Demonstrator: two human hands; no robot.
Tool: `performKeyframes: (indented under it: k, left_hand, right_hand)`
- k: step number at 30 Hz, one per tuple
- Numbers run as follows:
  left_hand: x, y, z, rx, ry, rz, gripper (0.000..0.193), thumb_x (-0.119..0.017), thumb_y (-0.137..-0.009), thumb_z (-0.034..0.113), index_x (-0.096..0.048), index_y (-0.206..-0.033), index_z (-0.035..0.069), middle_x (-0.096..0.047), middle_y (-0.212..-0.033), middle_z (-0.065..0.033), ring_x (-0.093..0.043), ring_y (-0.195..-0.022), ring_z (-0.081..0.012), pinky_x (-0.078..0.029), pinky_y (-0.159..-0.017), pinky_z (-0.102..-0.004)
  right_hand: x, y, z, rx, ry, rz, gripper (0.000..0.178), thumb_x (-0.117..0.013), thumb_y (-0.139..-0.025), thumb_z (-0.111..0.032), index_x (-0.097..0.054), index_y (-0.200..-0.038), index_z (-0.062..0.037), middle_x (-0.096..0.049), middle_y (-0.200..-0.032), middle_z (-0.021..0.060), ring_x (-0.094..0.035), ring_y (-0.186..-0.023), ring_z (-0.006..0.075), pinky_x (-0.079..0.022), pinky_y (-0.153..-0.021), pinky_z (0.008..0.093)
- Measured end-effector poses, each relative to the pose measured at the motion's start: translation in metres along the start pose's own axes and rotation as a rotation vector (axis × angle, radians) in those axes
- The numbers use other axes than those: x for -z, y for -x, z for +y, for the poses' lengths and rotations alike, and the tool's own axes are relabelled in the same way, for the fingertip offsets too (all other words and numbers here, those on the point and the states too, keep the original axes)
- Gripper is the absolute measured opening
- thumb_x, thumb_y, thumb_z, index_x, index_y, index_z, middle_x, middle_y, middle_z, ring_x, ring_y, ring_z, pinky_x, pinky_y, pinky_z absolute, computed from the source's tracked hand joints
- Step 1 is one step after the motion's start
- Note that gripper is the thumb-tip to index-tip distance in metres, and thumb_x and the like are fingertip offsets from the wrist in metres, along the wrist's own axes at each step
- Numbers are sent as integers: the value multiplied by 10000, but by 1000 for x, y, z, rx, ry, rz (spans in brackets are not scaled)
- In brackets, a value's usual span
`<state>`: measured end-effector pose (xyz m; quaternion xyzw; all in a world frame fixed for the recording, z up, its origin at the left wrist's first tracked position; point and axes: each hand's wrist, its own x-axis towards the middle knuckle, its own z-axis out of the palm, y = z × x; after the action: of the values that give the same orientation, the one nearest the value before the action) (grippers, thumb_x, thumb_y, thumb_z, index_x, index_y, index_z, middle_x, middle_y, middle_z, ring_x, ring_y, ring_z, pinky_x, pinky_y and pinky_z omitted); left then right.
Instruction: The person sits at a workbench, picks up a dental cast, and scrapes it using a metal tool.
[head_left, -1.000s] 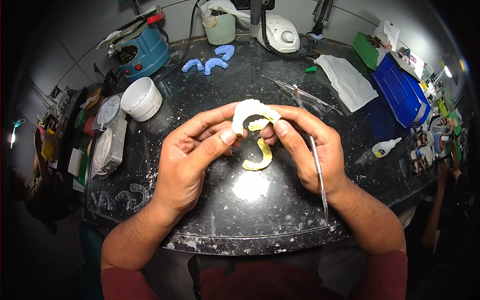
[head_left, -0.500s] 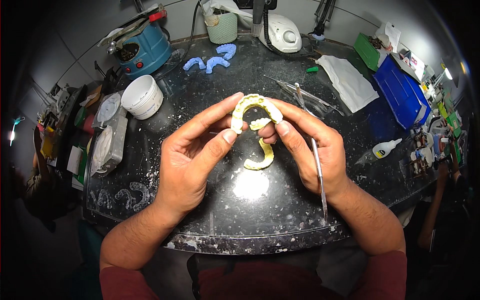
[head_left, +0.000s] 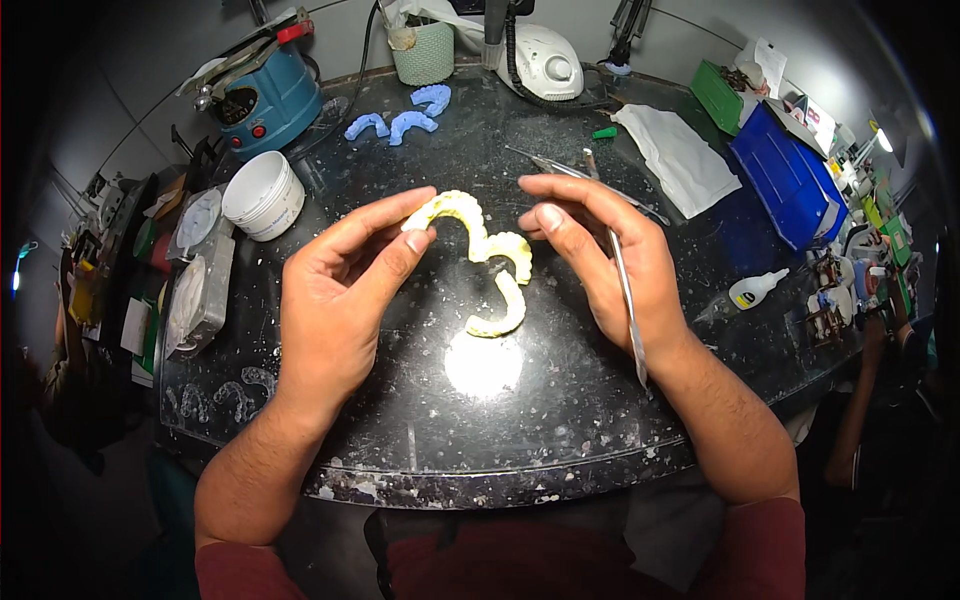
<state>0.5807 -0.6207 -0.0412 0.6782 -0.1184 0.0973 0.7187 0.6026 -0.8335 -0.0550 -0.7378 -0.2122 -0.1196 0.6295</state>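
Between the thumb and fingertips of my left hand (head_left: 335,275) is one end of a pale yellow, horseshoe-shaped dental arch model (head_left: 452,207), raised above the bench. Its other end overlaps a second yellow dental arch model (head_left: 513,248) in the picture; I cannot tell whether they touch. Just below lies a third yellow dental arch model (head_left: 508,312), curved beside a bright spot of light. My right hand (head_left: 615,260) is apart from the models, its thumb and index finger curled close together. A thin metal dental spatula (head_left: 624,285) is tucked through that hand, its flat blade pointing toward me.
Several blue dental arch models (head_left: 410,124) lie at the back. A white tub (head_left: 263,195) stands left, near clear arch trays (head_left: 235,400). Metal instruments (head_left: 575,172), a white cloth (head_left: 675,160), a small bottle (head_left: 757,288) and a blue bin (head_left: 790,175) are on the right.
My right hand has let go of the upper yellow arch model and drawn away to the right. My left hand has moved left with the model, now tilted, uncovering more of the second one.
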Motion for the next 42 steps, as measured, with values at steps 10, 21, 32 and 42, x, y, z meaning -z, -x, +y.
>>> performKeyframes:
  k: [10,21,32,42]
  left_hand:
    - [13,-3,-17,113,-691,-144,223,-668,-864,107,-690,-1053,-10,-691,-988,-92,-621,-918,-125,-472,-829,-257]
    - [-12,16,6,221,-24,-234,257,-579,-956,150,-646,-1121,-35,-677,-909,-59,-602,-835,-90,-473,-773,-228]
    - [-2,8,3,291,29,-188,445,-481,-987,348,-648,-1076,-56,-664,-838,-52,-566,-763,-88,-437,-754,-236]
    - [-3,8,1,156,-12,-147,402,-473,-988,278,-635,-1104,-70,-668,-893,-77,-573,-805,-110,-430,-780,-251]
  right_hand:
    - [5,2,18,-120,558,-161,224,-728,-799,-236,-662,-853,-30,-588,-694,52,-560,-626,153,-454,-598,298]
    - [1,6,-3,235,166,-65,144,-711,-815,-55,-671,-943,-3,-652,-825,64,-628,-725,121,-493,-659,243]
    - [-2,6,-2,218,17,-104,262,-690,-818,-7,-648,-1075,8,-676,-950,88,-661,-849,134,-532,-755,257]
    - [-3,6,-3,134,-69,-116,349,-686,-836,-10,-606,-1176,8,-676,-954,68,-647,-846,99,-528,-774,236]
